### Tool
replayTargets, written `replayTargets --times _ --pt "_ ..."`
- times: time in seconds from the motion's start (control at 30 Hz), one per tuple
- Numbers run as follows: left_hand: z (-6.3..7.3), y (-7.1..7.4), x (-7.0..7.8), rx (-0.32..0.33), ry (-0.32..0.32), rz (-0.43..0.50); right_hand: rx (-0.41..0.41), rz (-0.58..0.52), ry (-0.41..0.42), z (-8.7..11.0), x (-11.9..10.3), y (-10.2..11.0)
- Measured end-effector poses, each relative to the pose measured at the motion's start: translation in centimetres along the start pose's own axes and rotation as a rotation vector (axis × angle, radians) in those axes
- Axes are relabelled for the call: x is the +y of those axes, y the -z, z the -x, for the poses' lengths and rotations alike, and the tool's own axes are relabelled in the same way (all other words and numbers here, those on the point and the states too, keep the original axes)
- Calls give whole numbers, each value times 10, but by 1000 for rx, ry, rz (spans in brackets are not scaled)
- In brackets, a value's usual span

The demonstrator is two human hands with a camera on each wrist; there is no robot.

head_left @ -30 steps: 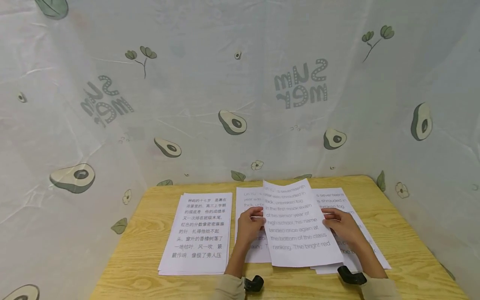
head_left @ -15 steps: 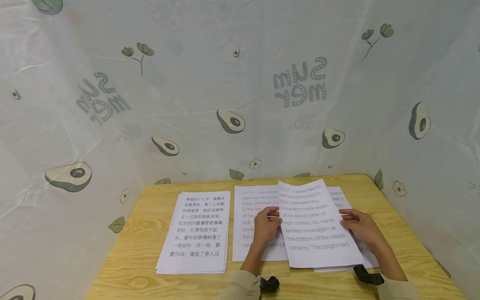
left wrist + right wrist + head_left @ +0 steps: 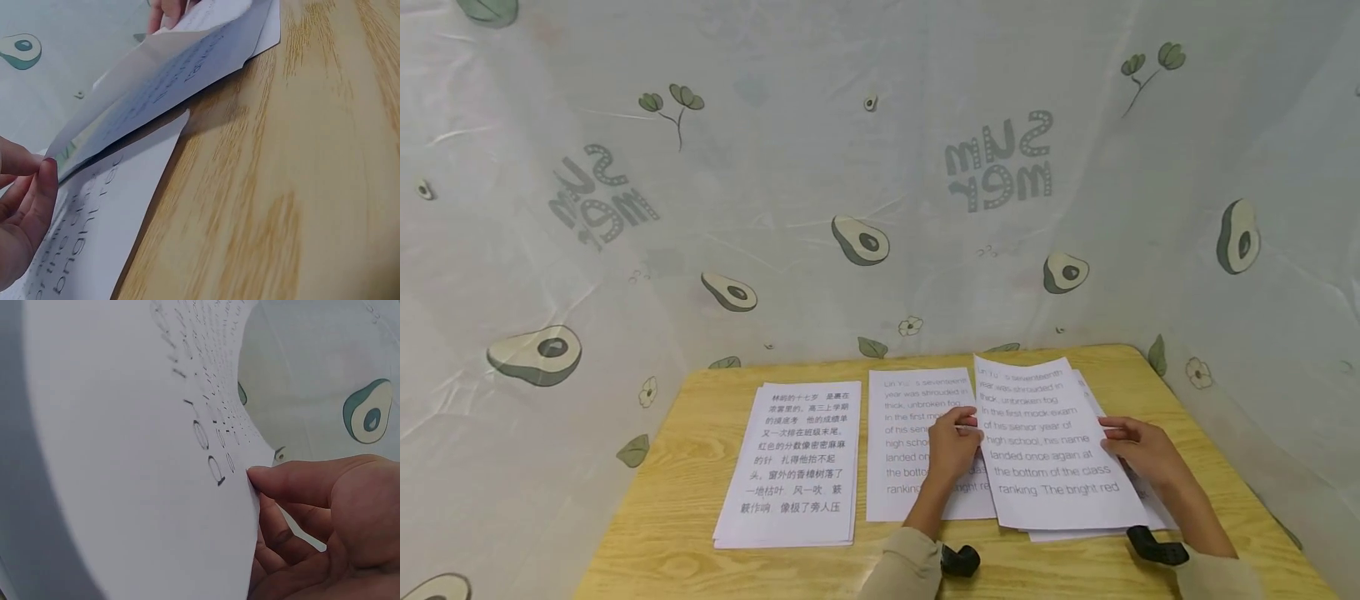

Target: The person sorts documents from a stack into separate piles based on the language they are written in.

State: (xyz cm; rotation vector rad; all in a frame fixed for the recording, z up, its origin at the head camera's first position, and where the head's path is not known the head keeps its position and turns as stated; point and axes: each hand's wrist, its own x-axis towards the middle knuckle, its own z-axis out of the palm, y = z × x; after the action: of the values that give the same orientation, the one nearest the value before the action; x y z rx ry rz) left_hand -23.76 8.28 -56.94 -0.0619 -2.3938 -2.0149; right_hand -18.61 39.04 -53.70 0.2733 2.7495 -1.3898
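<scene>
A white sheet of paper (image 3: 1052,467) printed with English text is held between both hands, raised over the papers at the right. My left hand (image 3: 953,446) pinches its left edge; the left wrist view shows thumb and fingertips meeting on that edge. At the opposite edge, my right hand (image 3: 325,519) grips the sheet between thumb and fingers, and the paper bows in the right wrist view. Beneath the left hand lies another English-printed paper (image 3: 917,392), flat on the table. Under the held sheet, more paper (image 3: 1161,518) shows only along its right and bottom edges.
To the left lies a slightly uneven stack of sheets (image 3: 790,467) with Chinese text. Everything rests on a wood-grain table (image 3: 662,508). A pale curtain (image 3: 790,167) with avocado prints hangs behind and along the sides.
Both hands have carried the held sheet to the right, uncovering more of the middle English paper and covering more of the right-hand one. The Chinese stack stays in place.
</scene>
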Motion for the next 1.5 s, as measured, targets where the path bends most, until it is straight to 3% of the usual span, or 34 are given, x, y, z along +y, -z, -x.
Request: replayTargets --times 0.47,0.73,0.97,1.27,1.5 --pt "3 -26 5 -3 31 14 12 101 53 -3 13 21" --pt "5 -37 11 5 7 -19 36 106 68 -7 23 28" --pt "5 -38 11 -4 54 -30 12 52 32 -6 23 24" --pt "6 -37 9 -9 77 -46 33 98 43 -4 22 18" --pt "4 -30 8 -28 19 -66 91 167 51 -1 23 19"
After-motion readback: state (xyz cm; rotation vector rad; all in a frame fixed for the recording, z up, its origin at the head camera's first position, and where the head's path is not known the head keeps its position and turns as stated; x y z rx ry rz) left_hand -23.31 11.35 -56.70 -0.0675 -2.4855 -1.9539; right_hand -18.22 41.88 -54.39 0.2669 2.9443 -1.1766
